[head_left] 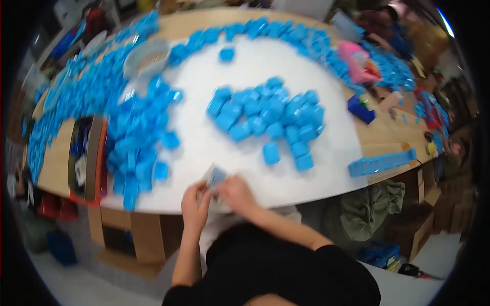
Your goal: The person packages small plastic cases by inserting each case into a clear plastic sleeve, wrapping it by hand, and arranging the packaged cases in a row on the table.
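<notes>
Near the front edge of the white table surface point(194, 153), my left hand point(196, 203) and my right hand point(236, 195) are close together around a small clear packet point(216, 176) with something bluish in it. Fingers of both hands are bent onto its lower part; blur hides the exact grip. Beyond them lies a pile of light-blue blocks point(270, 109), with a single blue block point(271, 153) at its near side. Another heap of blue blocks point(138, 143) spreads to the left of my hands.
A red-edged box point(103, 163) stands at the left. At the back left is a clear bowl point(147, 57). A row of blue pieces point(383, 163), a dark-blue holder point(361, 109) and a pink bag point(357, 61) are on the right. People sit at the far side.
</notes>
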A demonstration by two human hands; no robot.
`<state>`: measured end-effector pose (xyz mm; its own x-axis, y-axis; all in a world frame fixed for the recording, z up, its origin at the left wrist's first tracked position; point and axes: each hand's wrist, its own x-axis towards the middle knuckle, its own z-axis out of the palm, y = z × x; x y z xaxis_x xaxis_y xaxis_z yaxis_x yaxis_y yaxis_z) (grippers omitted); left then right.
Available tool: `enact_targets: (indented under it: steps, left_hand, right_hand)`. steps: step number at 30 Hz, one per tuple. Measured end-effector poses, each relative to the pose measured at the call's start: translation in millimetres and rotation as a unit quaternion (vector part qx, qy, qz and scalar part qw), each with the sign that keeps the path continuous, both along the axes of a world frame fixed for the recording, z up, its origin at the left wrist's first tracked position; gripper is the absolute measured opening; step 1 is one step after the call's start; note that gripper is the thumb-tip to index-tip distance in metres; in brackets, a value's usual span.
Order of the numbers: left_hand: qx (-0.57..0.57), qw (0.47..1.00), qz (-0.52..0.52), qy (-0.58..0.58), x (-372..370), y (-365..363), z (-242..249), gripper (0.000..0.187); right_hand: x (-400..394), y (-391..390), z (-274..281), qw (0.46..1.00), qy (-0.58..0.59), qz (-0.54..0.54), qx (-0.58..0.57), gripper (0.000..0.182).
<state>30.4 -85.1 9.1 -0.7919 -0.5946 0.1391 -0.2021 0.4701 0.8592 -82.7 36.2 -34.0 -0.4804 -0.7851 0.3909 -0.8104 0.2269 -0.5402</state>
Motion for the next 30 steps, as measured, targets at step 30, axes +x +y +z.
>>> enact_targets:
  steps: [30]
  left_hand:
    - [-0.012,0.997,0.081,-0.005,6.4,-16.1,-5.0,0.022]
  right_hand:
    - [2.1,1.8,11.3,1.000,0.017,-0.005,-0.020,0.019]
